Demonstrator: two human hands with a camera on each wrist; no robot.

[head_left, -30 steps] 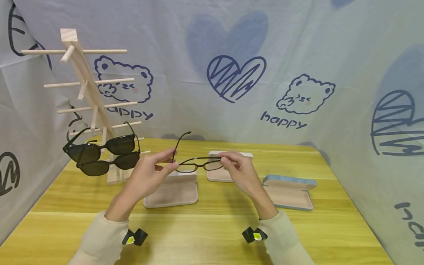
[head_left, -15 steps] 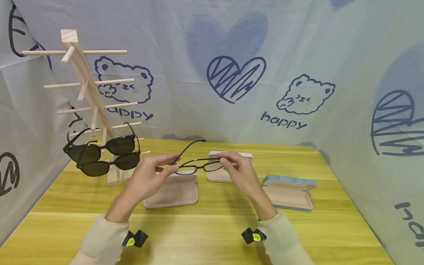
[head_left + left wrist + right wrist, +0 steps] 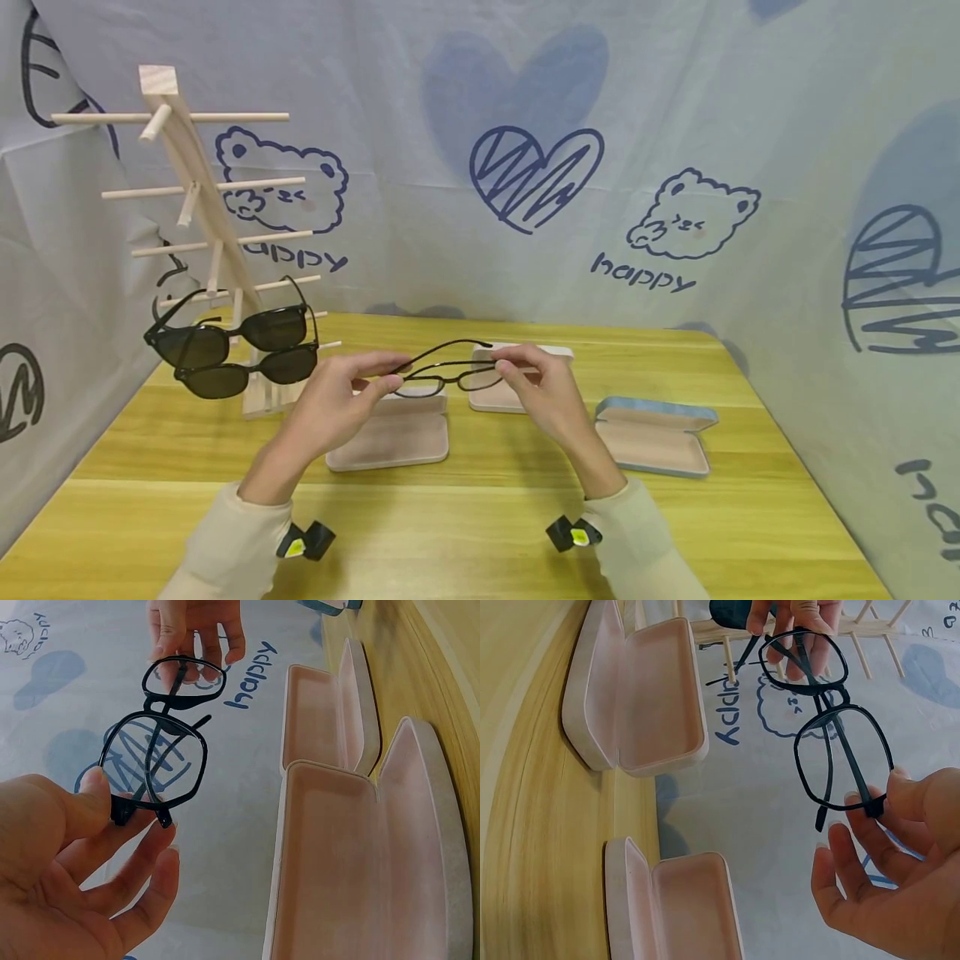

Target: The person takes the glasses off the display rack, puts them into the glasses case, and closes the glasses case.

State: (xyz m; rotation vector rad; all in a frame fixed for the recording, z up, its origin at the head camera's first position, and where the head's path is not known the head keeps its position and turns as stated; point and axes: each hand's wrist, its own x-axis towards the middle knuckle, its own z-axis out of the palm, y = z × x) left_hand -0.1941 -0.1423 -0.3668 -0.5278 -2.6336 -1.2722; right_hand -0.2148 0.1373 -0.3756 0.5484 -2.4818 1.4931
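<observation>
A pair of black-framed eyeglasses (image 3: 451,380) with clear lenses is held in the air between both hands. My left hand (image 3: 341,400) pinches the frame's left end between thumb and fingers. At the opposite end my right hand (image 3: 543,392) pinches the frame by its corner. In the left wrist view, the temples of the eyeglasses (image 3: 154,761) lie folded or nearly folded behind the lenses. Below the left hand an open white glasses case (image 3: 390,437) with pink lining sits on the table. Another open white case (image 3: 491,398) stands behind, partly hidden by the right hand.
A wooden display rack (image 3: 202,200) with several pegs rises at the left. Two pairs of black sunglasses (image 3: 247,379) hang low on it. An open blue glasses case (image 3: 652,437) lies right of the right hand. Patterned cloth (image 3: 525,275) encloses the wooden table (image 3: 450,525).
The left temple of the eyeglasses has swung from pointing up and away to lying inward, toward the right, behind the frame. Both hands have stayed nearly in place, gripping the frame.
</observation>
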